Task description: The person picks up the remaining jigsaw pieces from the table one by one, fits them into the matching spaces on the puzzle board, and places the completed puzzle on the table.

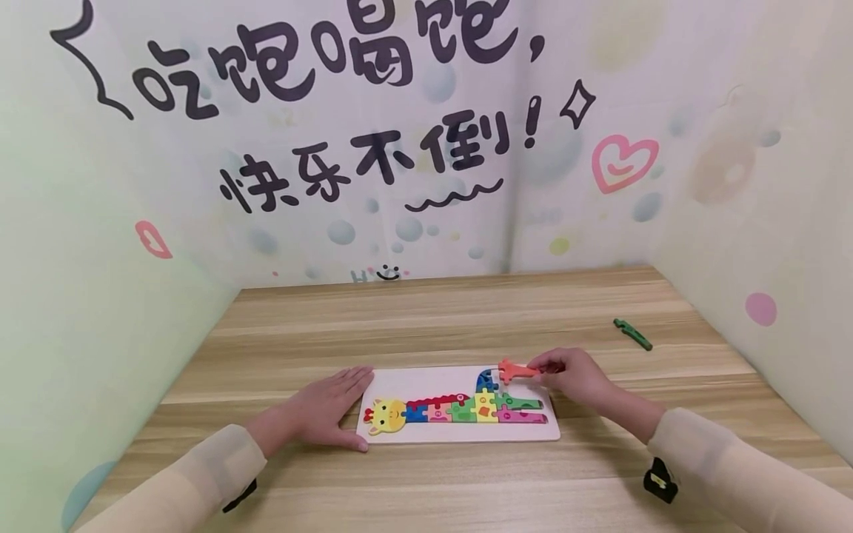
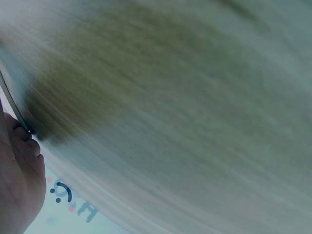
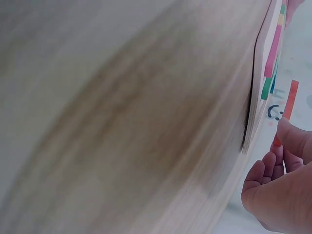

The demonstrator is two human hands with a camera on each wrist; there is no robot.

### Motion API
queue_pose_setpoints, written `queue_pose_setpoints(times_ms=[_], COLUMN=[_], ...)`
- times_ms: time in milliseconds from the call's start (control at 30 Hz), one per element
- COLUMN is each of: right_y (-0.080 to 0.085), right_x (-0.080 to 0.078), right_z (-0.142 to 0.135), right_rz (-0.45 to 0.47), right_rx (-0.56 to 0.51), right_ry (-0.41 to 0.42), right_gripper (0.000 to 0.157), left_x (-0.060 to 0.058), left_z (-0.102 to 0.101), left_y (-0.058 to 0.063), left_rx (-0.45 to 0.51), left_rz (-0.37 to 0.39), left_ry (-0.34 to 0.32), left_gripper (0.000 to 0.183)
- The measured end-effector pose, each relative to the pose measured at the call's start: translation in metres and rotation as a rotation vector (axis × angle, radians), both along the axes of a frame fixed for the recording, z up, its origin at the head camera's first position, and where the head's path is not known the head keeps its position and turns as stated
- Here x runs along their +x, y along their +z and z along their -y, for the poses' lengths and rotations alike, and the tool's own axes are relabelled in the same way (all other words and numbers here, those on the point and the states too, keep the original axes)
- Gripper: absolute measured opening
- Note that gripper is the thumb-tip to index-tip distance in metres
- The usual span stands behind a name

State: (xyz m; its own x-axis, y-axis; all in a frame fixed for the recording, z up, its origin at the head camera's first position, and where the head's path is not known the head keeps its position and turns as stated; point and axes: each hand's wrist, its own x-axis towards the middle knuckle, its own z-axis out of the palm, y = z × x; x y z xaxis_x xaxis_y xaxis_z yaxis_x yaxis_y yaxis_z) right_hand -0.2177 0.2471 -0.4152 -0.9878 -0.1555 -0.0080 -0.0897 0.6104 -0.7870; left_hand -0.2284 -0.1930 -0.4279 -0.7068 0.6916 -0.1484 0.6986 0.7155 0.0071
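Observation:
A white puzzle board (image 1: 426,380) lies on the table with a giraffe of colourful jigsaw pieces (image 1: 449,411) on it, the yellow head (image 1: 386,417) to the left. My left hand (image 1: 326,411) rests at the board's left end, fingers fairly straight along the far corner and thumb by the near one. Between thumb and fingertips, my right hand (image 1: 574,374) pinches an orange puzzle piece (image 1: 516,371) by its right end. That piece is over the board's far right part, beside the blue piece (image 1: 485,380). In the right wrist view the orange piece (image 3: 291,100) appears raised above the board.
A loose green puzzle piece (image 1: 633,334) lies on the wooden table (image 1: 426,318), to the far right of the board. Printed cloth walls (image 1: 426,222) stand behind the table and along both sides.

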Motion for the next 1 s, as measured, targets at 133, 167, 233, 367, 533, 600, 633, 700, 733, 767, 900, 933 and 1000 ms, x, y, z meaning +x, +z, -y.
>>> queue_pose_setpoints(times_ms=[133, 167, 233, 367, 533, 600, 633, 700, 733, 767, 900, 933, 1000], right_y=[-0.0035, -0.0044, -0.0058, -0.0068, -0.0073, -0.0079, -0.0084, -0.0091, -0.0094, -0.0098, -0.0104, -0.0105, -0.0105], right_x=[-0.0026, -0.0032, -0.0039, -0.0041, -0.0038, -0.0041, -0.0045, -0.0045, -0.0045, -0.0046, -0.0042, -0.0043, -0.0043], right_z=[0.0030, 0.0033, 0.0042, 0.0055, 0.0070, 0.0077, 0.0080, 0.0086, 0.0087, 0.0089, 0.0090, 0.0090, 0.0090], right_rz=[0.007, 0.004, 0.004, 0.008, 0.025, 0.029, 0.031, 0.030, 0.030, 0.030, 0.025, 0.025, 0.026], right_rx=[0.001, 0.005, 0.009, 0.016, 0.014, 0.014, 0.012, 0.013, 0.013, 0.015, 0.030, 0.033, 0.040], right_ry=[0.007, 0.014, 0.017, 0.034, 0.038, 0.033, 0.031, 0.035, 0.036, 0.037, 0.042, 0.042, 0.041], right_gripper=[0.015, 0.016, 0.016, 0.016, 0.017, 0.018, 0.018, 0.017, 0.017, 0.017, 0.016, 0.016, 0.016], left_x=[-0.0002, -0.0003, -0.0002, -0.0002, 0.0000, 0.0000, -0.0001, -0.0006, -0.0009, -0.0009, -0.0004, 0.0000, 0.0006], left_z=[0.0004, 0.0005, 0.0005, 0.0004, 0.0003, 0.0003, 0.0005, 0.0008, 0.0008, 0.0009, 0.0003, 0.0000, -0.0002], left_y=[-0.0004, -0.0002, 0.0001, 0.0010, 0.0011, 0.0010, 0.0006, -0.0003, -0.0006, -0.0008, 0.0003, 0.0010, 0.0018], left_rx=[-0.006, -0.005, -0.004, -0.003, -0.008, -0.009, -0.008, -0.009, -0.009, -0.009, -0.007, -0.006, -0.003], left_rz=[-0.004, -0.003, -0.001, -0.001, -0.002, 0.001, 0.001, 0.002, 0.002, 0.002, 0.007, 0.008, 0.009], left_ry=[0.000, 0.000, 0.000, -0.004, -0.003, 0.000, 0.002, 0.004, 0.005, 0.006, 0.009, 0.010, 0.010], left_gripper=[0.118, 0.118, 0.118, 0.118, 0.118, 0.117, 0.117, 0.118, 0.118, 0.118, 0.118, 0.118, 0.117])
